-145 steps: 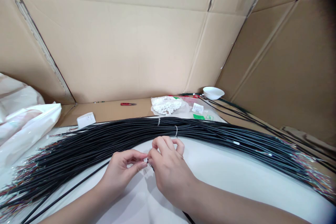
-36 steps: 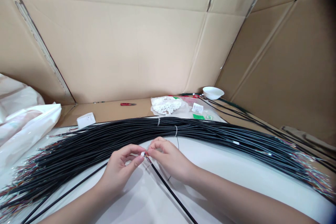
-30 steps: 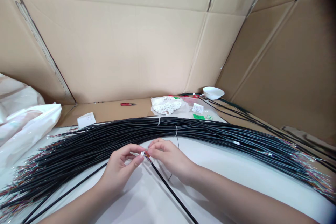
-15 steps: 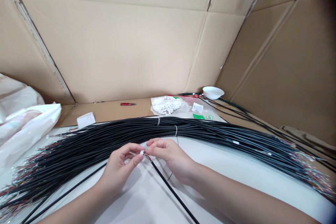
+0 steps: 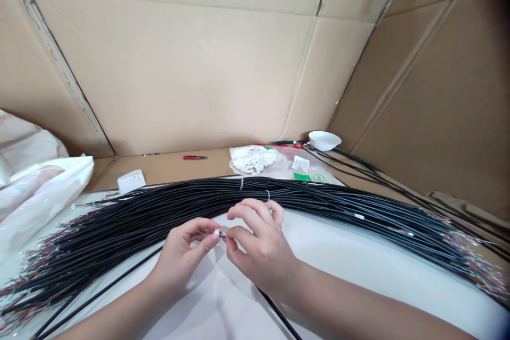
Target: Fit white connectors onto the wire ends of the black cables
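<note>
My left hand (image 5: pixel 183 255) pinches a small white connector (image 5: pixel 217 232) between thumb and fingertips. My right hand (image 5: pixel 258 247) curls around the thin coloured wires at the end of a single black cable (image 5: pixel 279 312), right next to the connector. The cable runs out under that hand towards the bottom of the view. Just above both hands lies a thick bundle of black cables (image 5: pixel 167 207), held by white ties (image 5: pixel 268 195) and splaying into multicoloured wire ends at both sides. My right fingertips nearly reach it.
A white work surface (image 5: pixel 350 260) lies under the bundle, with cardboard walls (image 5: pixel 179 64) behind. At the back are red snips (image 5: pixel 195 157), a clear bag of white parts (image 5: pixel 252 160), a white bowl (image 5: pixel 324 141) and loose black cables (image 5: pixel 378 175). A white plastic bag (image 5: pixel 40 191) lies left.
My right hand has risen and turned, its fingers now curled higher over the connector end. The single black cable is mostly hidden beneath it. My left hand has barely moved.
</note>
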A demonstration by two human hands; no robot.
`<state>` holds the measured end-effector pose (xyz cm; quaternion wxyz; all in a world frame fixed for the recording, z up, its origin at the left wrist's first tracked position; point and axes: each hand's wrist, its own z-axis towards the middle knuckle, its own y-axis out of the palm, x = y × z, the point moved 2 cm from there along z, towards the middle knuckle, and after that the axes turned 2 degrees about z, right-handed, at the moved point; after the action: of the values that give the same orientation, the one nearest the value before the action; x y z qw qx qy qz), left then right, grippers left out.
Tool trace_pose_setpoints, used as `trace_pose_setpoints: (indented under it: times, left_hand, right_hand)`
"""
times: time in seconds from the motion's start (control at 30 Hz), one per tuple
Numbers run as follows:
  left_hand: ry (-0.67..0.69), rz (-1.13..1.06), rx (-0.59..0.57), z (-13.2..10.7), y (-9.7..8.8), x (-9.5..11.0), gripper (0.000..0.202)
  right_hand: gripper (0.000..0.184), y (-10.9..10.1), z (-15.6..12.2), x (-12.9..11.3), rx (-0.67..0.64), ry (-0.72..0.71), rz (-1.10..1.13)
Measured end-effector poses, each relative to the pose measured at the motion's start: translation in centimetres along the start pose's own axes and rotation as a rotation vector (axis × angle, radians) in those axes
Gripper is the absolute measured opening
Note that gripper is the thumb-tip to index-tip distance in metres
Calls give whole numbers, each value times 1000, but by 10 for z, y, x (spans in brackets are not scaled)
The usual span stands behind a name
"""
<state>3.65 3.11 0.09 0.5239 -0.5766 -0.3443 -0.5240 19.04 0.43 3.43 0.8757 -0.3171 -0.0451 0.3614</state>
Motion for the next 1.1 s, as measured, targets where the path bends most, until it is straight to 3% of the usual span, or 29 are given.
trace_pose_setpoints:
  times: [0.17,0.43,0.6,0.9,1.1]
  left_hand:
    - [14,3,-23,-1,1,1,15]
    - [125,22,-112,-4,3,6,13]
    - [206,85,-96,-4,2,8,11]
    - [208,209,-74,-3,2,11,12]
    - [229,226,-71,-4,3,14,11]
  right_hand:
    - [18,0,0,-2,-2,2,1]
    - [11,3,1,1,-34,138,116]
    - [13,4,-2,-1,-34,56,35]
    - [16,2,-6,-4,-23,-61,-64]
    - [14,5,-5,-3,-26,27,23]
